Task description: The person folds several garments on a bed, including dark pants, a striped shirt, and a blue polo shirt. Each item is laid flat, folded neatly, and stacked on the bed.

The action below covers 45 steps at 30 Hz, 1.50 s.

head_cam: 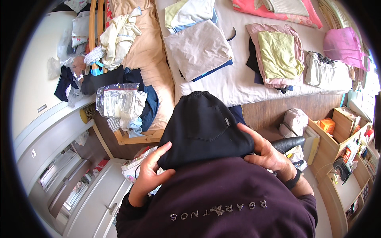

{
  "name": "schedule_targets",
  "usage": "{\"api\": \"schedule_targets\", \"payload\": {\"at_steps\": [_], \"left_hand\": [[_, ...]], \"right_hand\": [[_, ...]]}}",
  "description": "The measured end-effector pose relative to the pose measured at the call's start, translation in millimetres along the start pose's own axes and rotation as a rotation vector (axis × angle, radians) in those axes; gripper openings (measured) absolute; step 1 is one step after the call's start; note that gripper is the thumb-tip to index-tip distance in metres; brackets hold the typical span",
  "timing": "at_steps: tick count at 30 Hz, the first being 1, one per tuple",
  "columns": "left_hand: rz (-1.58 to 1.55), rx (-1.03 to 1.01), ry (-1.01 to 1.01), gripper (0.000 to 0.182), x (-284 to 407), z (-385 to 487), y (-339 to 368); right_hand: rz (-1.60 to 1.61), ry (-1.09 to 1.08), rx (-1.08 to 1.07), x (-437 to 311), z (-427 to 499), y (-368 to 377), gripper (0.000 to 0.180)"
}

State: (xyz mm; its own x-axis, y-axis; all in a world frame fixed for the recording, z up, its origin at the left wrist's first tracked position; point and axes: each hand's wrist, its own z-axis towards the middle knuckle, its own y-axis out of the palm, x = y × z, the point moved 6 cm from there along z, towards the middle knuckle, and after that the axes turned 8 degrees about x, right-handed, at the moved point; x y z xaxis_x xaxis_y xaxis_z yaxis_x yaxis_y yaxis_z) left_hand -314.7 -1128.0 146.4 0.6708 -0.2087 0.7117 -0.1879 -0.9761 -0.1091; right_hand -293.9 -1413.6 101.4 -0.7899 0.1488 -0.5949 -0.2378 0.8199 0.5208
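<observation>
Black folded trousers (pixel 205 128) with a gathered elastic waistband and a patch pocket lie right before my torso, waistband pointing away from me. My left hand (pixel 151 169) holds their near left edge, thumb and a finger showing at the cloth. At the right edge, my right hand (pixel 265 150) grips the other side, index finger stretched along it and thumb near the bottom corner. A small label sits on the pocket's right side. What supports the trousers underneath is hidden. Past the right edge, a strip of dark navy cloth (pixel 237 114) shows.
A mattress (pixel 241 89) ahead bears a beige-topped pile of folded clothes (pixel 198 49), a green-topped pile (pixel 279 53) and white gathered cloth (pixel 324 71). Left, a wooden-framed bed (pixel 143 137) carries loose clothes and a plastic-wrapped packet (pixel 119 101). Wooden shelving (pixel 330 145) stands right.
</observation>
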Motion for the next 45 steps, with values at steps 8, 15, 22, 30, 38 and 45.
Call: {"api": "schedule_targets", "payload": {"at_steps": [8,15,22,30,38,45], "left_hand": [[0.453,-0.02,0.197,0.063,10.4,12.4,10.5],[0.84,0.284,0.642,0.037,34.3,11.1,12.9],[0.903,0.462,1.002,0.042,74.5,16.7,20.8],[0.848,0.17,1.061,0.037,80.4,61.1,24.9],[0.964,0.415,0.835,0.057,101.6,120.9,-46.2],[0.033,0.286,0.141,0.054,-25.6,267.5,-82.3]], "right_hand": [[-0.483,-0.003,0.026,-3.8,24.5,-8.5,0.037],[-0.693,-0.118,0.065,-14.5,19.9,-7.3,0.033],[-1.013,-0.576,0.136,-41.1,26.3,-1.9,0.043],[-1.197,-0.882,0.176,-57.9,90.4,43.2,0.076],[-0.876,-0.763,0.271,-47.3,184.0,60.4,0.046],[-0.918,-0.385,0.478,-2.8,150.3,-29.2,0.049]]}}
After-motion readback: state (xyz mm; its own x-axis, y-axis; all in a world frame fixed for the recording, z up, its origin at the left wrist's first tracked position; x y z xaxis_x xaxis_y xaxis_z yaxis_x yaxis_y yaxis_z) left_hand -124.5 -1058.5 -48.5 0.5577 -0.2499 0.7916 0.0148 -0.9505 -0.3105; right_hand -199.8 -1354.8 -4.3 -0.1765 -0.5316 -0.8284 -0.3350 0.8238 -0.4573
